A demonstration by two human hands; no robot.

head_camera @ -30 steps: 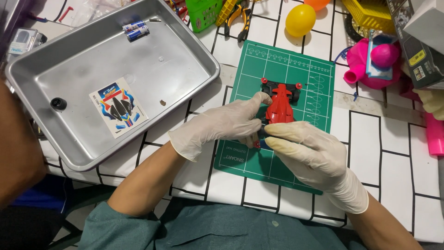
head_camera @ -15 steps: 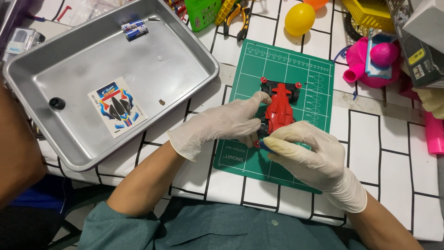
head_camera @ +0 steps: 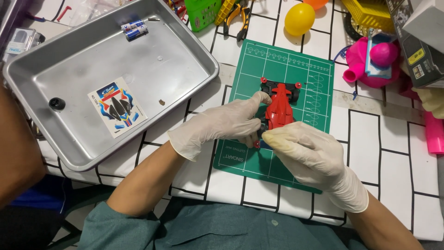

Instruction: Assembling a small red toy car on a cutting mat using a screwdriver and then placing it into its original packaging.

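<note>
White tablecloth with black grid lines (head_camera: 384, 139) fills the frame, green cutting mat (head_camera: 319, 92) in the middle. Upper left, my shallow metal tray (head_camera: 185, 78) has two batteries (head_camera: 135, 29), a sticker sheet (head_camera: 117, 106), a small black wheel (head_camera: 57, 103). My gloved left hand (head_camera: 217, 127) and right hand (head_camera: 310, 153) both pinch the red toy race car (head_camera: 280, 109) mid-mat.

A hobby workbench: green cutting mat (head_camera: 309, 88), pliers (head_camera: 240, 14), metal parts tray (head_camera: 185, 88), toys crowding the edges

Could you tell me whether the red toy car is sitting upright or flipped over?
Upright: the red toy car shows its body shell facing up on the green cutting mat.
</note>
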